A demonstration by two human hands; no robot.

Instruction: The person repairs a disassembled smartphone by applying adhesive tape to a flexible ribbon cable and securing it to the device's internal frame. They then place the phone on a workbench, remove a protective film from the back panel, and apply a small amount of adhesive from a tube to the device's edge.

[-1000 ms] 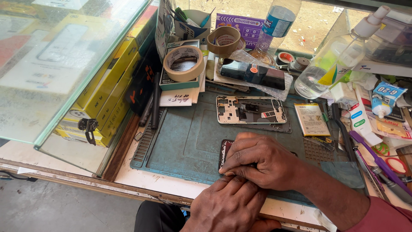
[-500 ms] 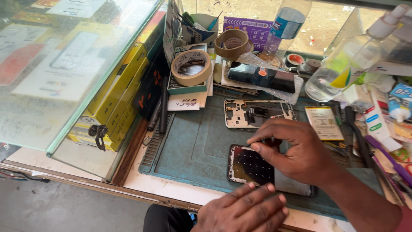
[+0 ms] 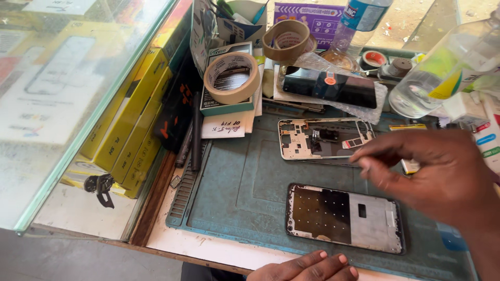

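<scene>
The right hand (image 3: 442, 171) is blurred by motion and runs off the right edge, so whether its loosely curled fingers pinch anything cannot be told; it hides part of the mat (image 3: 245, 192) and most of a small yellow card (image 3: 411, 165). Only the fingers of the left hand (image 3: 307, 268) show at the bottom edge, lying flat and close together on the bench edge, holding nothing. Between the two hands the phone screen frame (image 3: 344, 217) lies flat, back side up, on the blue-green mat, touched by neither hand. Above it lies an opened phone shell (image 3: 323, 139). Further back, a dark phone in a clear bag (image 3: 330, 88) rests near two tape rolls: a pale one (image 3: 232, 77) on a small white and teal box, a brown one (image 3: 285, 39) behind it. A purple printed card (image 3: 312, 13) stands at the back. Yellow boxes (image 3: 133, 122) are stacked under the glass counter top (image 3: 67, 93) at left, whose glare obscures the contents. Clear plastic bottles (image 3: 442, 73) at right are cut off.
</scene>
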